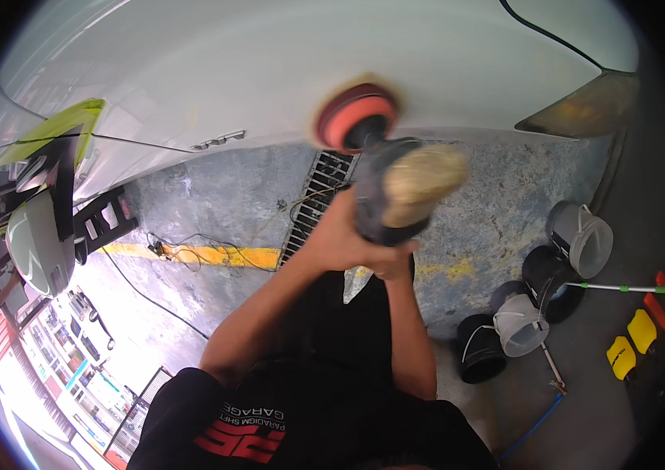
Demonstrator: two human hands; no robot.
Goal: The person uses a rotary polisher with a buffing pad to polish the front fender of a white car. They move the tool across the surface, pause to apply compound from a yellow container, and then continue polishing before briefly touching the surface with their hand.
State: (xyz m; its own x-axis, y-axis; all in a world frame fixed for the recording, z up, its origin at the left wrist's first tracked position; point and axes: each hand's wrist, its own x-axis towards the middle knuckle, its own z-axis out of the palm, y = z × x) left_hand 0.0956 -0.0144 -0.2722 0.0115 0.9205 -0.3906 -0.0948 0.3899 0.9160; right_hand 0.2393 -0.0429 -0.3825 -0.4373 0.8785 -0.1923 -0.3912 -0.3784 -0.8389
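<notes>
A polisher (373, 184) is held up in front of a pale car body panel (215, 70). Its round pad with a red-orange backing plate (356, 117) lies at the panel's lower edge and looks smeared by motion; whether it touches the paint I cannot tell. The tool's tan rear end (424, 184) is blurred too. My left hand (339, 235) is closed around the polisher's body. Just beside it, my right hand (391, 260) grips the lower side, its fingers partly hidden by the tool.
Several buckets (480, 356) stand on the floor at right, near a green-and-white pole (622, 288) and yellow pieces (621, 358). A drain grate (313, 200) and a loose cable (152, 294) lie below the car. At left juts a side mirror (41, 243).
</notes>
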